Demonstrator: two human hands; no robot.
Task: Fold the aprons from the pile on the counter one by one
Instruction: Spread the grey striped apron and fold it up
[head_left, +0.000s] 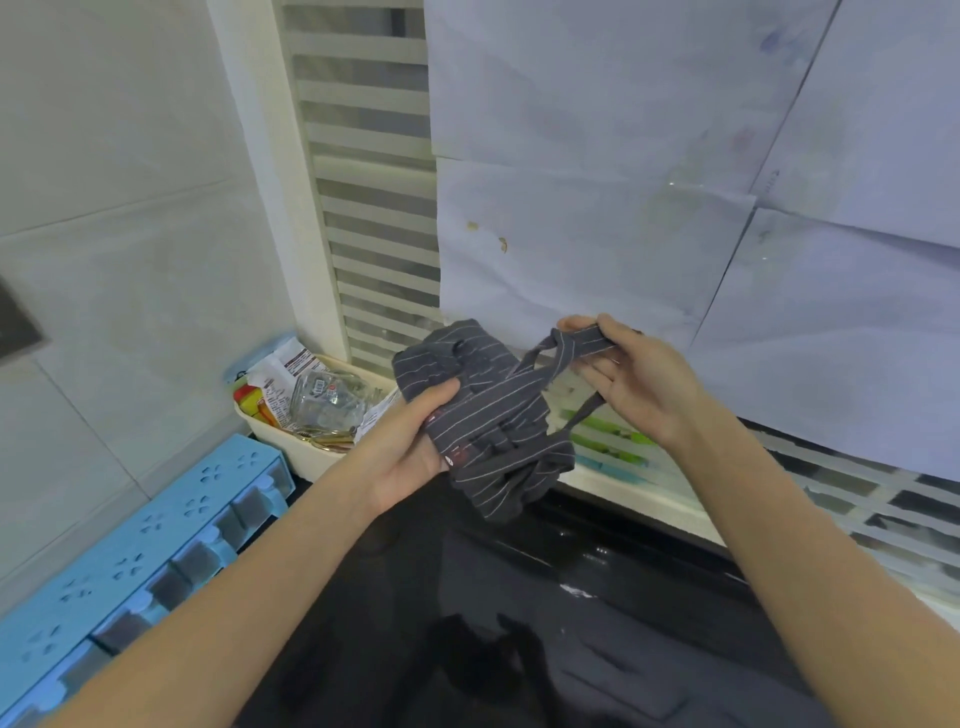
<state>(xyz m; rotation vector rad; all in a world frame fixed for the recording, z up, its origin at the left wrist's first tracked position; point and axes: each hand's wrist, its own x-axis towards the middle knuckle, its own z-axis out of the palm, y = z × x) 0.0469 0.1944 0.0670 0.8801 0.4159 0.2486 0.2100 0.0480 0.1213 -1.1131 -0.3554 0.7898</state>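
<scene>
Nearest the camera, dark grey cloth (597, 670) lay across the glossy black counter (613, 551), with both bare forearms reaching over it. Above the counter's far edge the left hand (410, 441) gripped a bunched, pinstriped apron (493, 415), thumb curled over its folds, holding it clear of the surface. To its right, the right hand (634, 379) pinched the apron's strap (576, 345) between thumb and fingers, the other fingers loosely spread. At left, a blue compartment box (140, 545) hugged the wall; behind it sat a cream basket (291, 441) of packets. Paper sheets (597, 156) covered the window beyond.
</scene>
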